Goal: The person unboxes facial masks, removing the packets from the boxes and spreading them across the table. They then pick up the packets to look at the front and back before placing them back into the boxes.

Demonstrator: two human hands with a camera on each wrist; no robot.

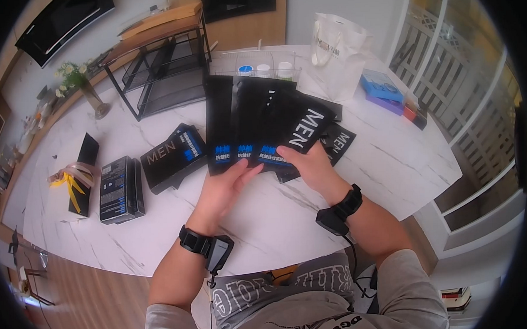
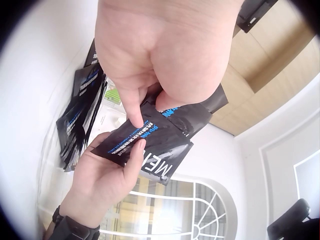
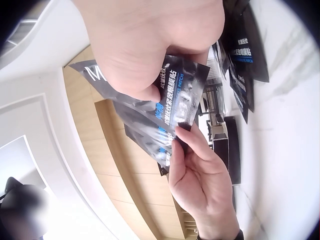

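Note:
Several flat black sachets [image 1: 255, 115] with blue print are fanned out above the table between both hands. My left hand [image 1: 228, 183] pinches the lower edges of the left sachets between thumb and fingers. The right hand [image 1: 315, 167] grips the front right sachet, marked MEN, its thumb [image 3: 152, 93] lying over the printed face. In the left wrist view that MEN sachet [image 2: 150, 142] reaches across to the left fingertips. More black sachets [image 1: 340, 142] lie on the table beneath the right hand, partly hidden by the held ones.
To the left are a MEN box [image 1: 168, 154], a second black box [image 1: 116, 191] and a black piece with a yellow ribbon [image 1: 73, 187]. A wire-shelf rack [image 1: 166, 80], capped bottles [image 1: 263, 70], a white paper bag [image 1: 337, 73] and blue boxes [image 1: 382, 86] stand farther back.

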